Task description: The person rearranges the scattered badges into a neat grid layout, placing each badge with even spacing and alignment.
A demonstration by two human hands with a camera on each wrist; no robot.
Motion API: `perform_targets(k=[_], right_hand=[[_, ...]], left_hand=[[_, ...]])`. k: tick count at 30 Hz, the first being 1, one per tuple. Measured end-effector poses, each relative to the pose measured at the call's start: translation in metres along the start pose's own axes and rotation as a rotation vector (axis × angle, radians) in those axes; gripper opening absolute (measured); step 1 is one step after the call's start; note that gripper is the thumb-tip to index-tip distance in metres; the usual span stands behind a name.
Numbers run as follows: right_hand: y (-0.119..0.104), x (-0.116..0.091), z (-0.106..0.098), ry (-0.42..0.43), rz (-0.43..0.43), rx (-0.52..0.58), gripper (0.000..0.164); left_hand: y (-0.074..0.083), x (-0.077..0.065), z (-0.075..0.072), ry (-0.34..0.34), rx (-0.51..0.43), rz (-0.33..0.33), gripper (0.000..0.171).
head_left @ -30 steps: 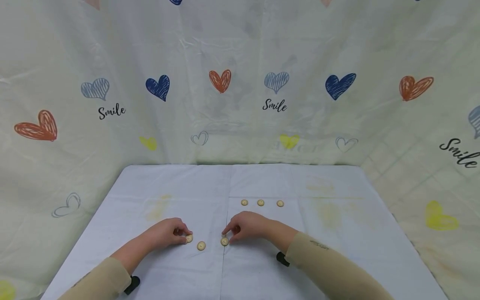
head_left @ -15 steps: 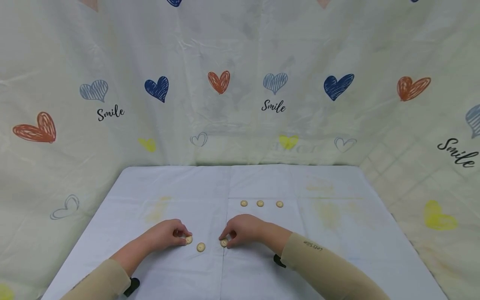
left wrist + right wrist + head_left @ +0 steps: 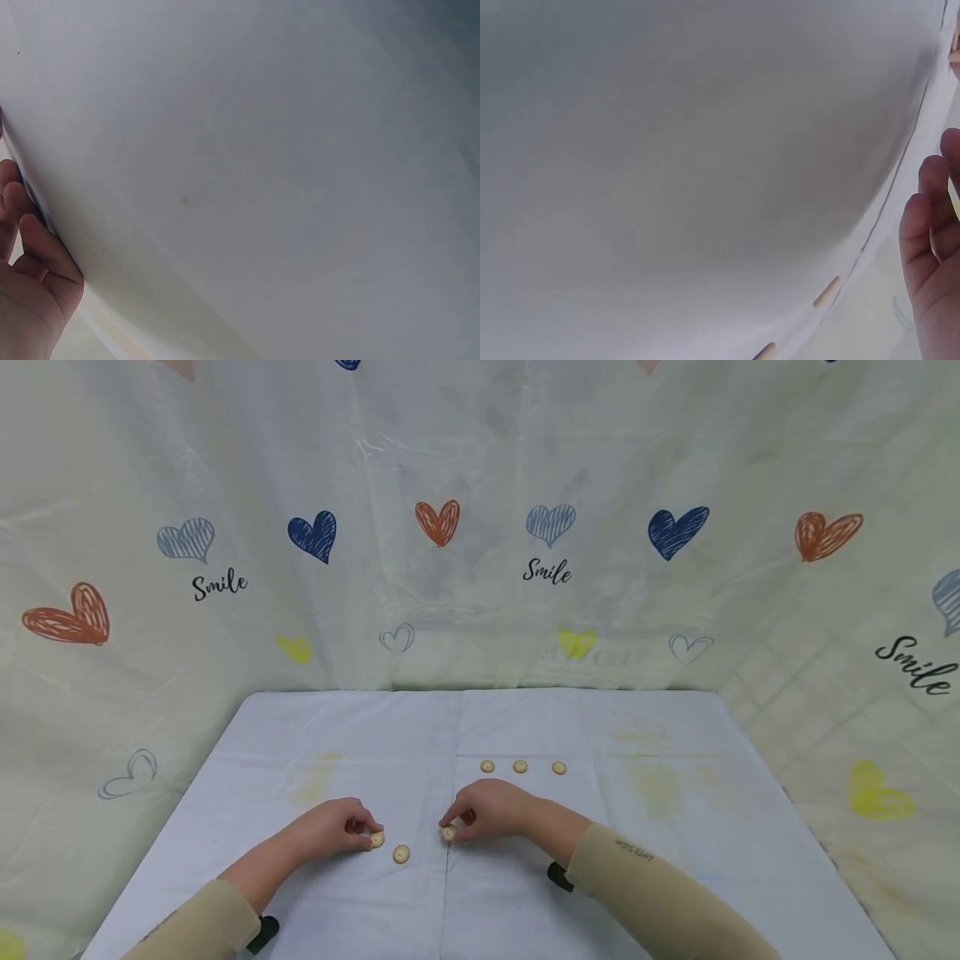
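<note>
My left hand (image 3: 330,827) pinches a round, light wooden button (image 3: 377,839) between thumb and forefinger, close over the white table. To the right of it lies a second button (image 3: 401,854), touched by neither hand. My right hand (image 3: 491,810) pinches another such button (image 3: 447,833) near the crease in the cloth. The left wrist view has the curled fingers (image 3: 45,247) of that hand at its left edge, with the pinched button hidden. In the right wrist view, fingers (image 3: 915,225) show at the right edge, and that hand's button is out of sight.
Three more buttons form a row beyond my right hand: a left one (image 3: 487,767), a middle one (image 3: 521,767) and a right one (image 3: 559,767). A heart-printed curtain (image 3: 480,593) hangs behind the white-covered table (image 3: 660,893).
My right thumb and forefinger have closed on the button by the crease, and it has shifted slightly away from me. My left hand has hardly moved.
</note>
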State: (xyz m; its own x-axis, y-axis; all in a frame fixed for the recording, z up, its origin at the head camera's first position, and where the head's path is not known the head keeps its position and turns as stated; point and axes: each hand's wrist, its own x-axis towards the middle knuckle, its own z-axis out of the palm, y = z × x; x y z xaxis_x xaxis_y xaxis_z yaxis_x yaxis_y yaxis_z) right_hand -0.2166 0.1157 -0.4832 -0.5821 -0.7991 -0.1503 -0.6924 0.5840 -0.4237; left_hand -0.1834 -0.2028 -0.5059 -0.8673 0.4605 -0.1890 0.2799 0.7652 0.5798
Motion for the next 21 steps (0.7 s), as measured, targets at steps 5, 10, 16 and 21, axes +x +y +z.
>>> perform_targets(k=[5, 10, 16, 21], right_hand=[[0.004, -0.007, -0.004, 0.002, 0.034, 0.031, 0.026], [0.02, -0.022, -0.008, 0.024, 0.114, 0.062, 0.025], [0.053, -0.053, -0.018, 0.07, 0.206, 0.101, 0.025], [0.082, -0.089, -0.026, 0.124, 0.285, 0.097, 0.023]], left_hand=[[0.0, 0.0, -0.001, -0.001, 0.0, 0.001, 0.016], [0.001, -0.002, -0.004, -0.003, -0.003, 0.017, 0.015], [0.0, -0.002, -0.005, -0.006, -0.003, 0.017, 0.015], [0.0, -0.002, -0.003, -0.008, -0.01, 0.016, 0.015]])
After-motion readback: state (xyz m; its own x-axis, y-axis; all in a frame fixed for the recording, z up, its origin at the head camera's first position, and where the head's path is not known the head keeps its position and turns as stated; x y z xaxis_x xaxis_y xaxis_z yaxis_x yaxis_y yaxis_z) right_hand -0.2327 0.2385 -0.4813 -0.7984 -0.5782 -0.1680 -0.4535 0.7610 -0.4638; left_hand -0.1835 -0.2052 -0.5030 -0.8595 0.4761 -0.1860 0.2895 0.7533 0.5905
